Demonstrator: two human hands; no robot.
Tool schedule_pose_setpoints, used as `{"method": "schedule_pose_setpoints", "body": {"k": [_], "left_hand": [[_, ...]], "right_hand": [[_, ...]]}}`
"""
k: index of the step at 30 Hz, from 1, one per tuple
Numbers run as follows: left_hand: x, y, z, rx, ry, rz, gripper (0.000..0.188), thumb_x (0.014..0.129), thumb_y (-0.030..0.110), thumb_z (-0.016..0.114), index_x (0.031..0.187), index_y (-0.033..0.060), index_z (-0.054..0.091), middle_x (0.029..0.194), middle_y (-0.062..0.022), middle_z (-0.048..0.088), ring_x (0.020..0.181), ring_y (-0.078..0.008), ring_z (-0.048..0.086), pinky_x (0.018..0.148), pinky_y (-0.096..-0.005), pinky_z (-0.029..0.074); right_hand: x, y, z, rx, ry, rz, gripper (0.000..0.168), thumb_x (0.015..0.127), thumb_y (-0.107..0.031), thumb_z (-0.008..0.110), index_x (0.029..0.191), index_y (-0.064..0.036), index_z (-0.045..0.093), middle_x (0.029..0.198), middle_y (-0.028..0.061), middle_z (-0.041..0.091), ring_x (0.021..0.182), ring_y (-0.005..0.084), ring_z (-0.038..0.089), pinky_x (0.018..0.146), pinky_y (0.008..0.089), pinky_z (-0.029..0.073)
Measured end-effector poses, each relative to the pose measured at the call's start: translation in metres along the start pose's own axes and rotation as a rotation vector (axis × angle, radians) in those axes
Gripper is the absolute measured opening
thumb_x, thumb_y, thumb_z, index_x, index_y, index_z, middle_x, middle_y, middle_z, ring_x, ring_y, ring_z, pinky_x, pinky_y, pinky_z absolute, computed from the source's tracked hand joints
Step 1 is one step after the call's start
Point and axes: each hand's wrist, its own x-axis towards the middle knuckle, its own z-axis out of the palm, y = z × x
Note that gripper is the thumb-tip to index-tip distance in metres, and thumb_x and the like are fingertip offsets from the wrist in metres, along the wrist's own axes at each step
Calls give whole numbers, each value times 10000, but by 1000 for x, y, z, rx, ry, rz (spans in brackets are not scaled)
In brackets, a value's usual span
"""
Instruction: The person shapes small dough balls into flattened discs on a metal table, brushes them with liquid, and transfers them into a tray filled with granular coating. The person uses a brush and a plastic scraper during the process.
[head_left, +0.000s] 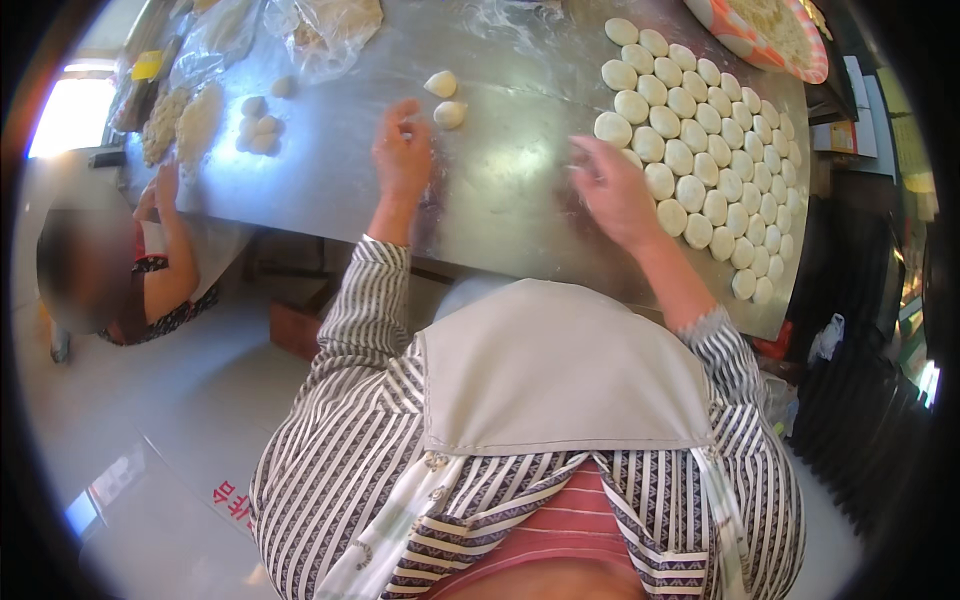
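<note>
My left hand is raised over the steel table, its fingers loosely curled and blurred, with nothing visible in it. Just to its right lie two small dough pieces, a pointed one and a rounder one. My right hand hovers at the left edge of a large group of flattened dough rounds, set in close rows. Its fingers are bent and apart, and no dough shows between them. The hand partly covers one round; whether they touch I cannot tell.
At the left, a co-worker's hands are near piles of small dough pieces. Several dough balls sit closer in. Plastic bags lie at the back. An orange-and-white basin of pale crumbly filling stands back right.
</note>
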Motion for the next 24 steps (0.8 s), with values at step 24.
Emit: {"method": "schedule_pose_setpoints", "body": {"k": [24], "left_hand": [[-60,58,52,-35,-489,-193,370,842,161,796,1157,42,643,985,-132,673,891,-283,655,775,-413,527]], "right_hand": [[36,83,-2,-224,-104,43,257,923,-245,572,960,-1,642,967,211,680,825,384,673,728,480,548]]}}
